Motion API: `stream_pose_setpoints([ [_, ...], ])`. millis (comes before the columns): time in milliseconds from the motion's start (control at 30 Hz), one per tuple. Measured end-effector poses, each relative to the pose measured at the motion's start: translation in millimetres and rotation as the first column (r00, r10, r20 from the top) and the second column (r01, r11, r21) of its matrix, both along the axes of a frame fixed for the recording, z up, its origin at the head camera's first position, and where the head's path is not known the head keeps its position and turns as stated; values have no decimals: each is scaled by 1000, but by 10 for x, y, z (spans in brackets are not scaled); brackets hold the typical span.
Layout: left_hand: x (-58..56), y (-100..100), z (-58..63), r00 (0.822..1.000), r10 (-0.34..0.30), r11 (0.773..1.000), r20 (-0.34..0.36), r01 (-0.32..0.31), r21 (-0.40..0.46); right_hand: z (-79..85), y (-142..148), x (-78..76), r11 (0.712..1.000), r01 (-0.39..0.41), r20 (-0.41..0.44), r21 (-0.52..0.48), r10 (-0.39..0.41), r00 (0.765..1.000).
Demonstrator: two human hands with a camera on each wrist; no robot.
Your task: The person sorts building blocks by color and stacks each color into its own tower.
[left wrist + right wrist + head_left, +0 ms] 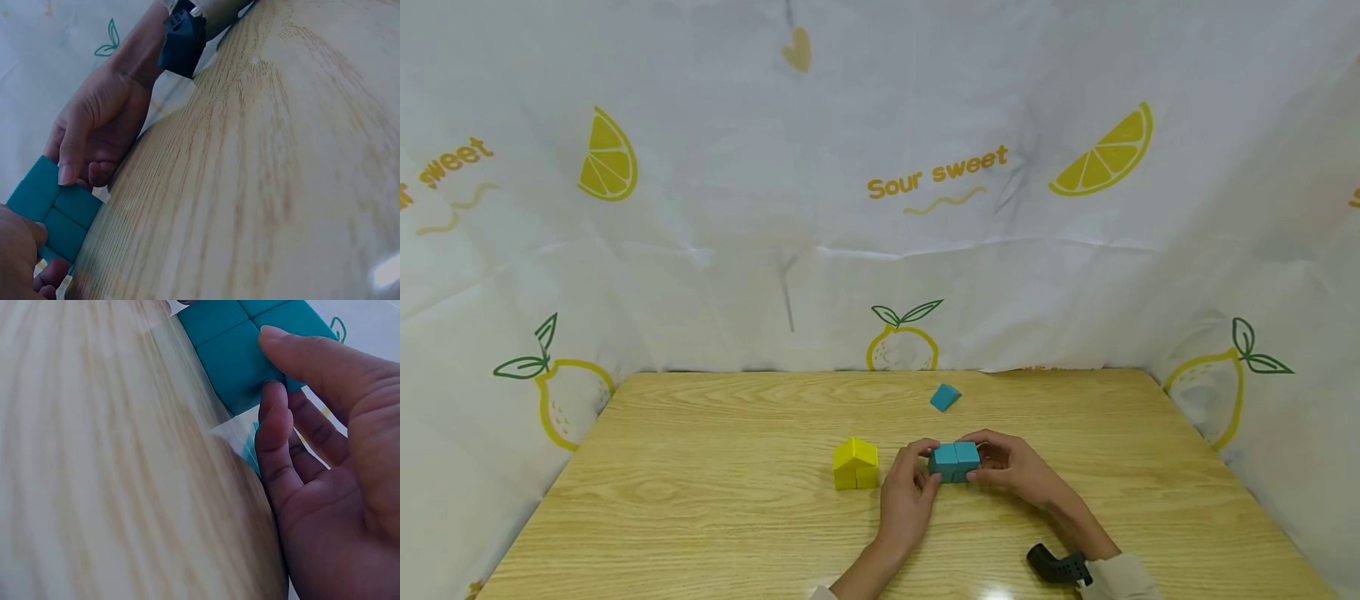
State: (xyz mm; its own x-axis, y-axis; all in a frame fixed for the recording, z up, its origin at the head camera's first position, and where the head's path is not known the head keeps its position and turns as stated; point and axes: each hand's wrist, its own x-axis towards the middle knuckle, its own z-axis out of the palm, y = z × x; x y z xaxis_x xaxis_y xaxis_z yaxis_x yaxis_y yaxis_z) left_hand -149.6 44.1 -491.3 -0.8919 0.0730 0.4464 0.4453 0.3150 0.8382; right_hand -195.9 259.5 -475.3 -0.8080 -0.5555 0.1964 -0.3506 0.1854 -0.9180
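Several teal-blue toy blocks (955, 462) stand close together as two columns, two high, on the table in front of me. My left hand (906, 504) grips the blocks from the left side, its thumb on the near face. From the right side my right hand (1018, 471) holds them between thumb and fingers. In the right wrist view, the right thumb lies over the front of the blue blocks (240, 353), and some other fingers are curled beneath it. Narrow seams between the blocks (56, 209) show in the left wrist view.
To the left, yellow blocks (855, 464) form a small house shape with a peaked top. One loose blue block (945, 397) with a slanted shape lies farther back on the wooden table (715, 500). A white lemon-print cloth (737, 200) hangs behind the table.
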Motion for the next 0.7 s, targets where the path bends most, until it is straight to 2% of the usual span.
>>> stream_pose_setpoints([
  [333,-16,1,-11,1000,-2,1000,4,2,5,0,-45,28,1000,8,-1,-25,-8,1000],
  [700,-15,1,-7,1000,5,1000,4,-5,10,6,-70,35,999,49,25,-8,-49,998],
])
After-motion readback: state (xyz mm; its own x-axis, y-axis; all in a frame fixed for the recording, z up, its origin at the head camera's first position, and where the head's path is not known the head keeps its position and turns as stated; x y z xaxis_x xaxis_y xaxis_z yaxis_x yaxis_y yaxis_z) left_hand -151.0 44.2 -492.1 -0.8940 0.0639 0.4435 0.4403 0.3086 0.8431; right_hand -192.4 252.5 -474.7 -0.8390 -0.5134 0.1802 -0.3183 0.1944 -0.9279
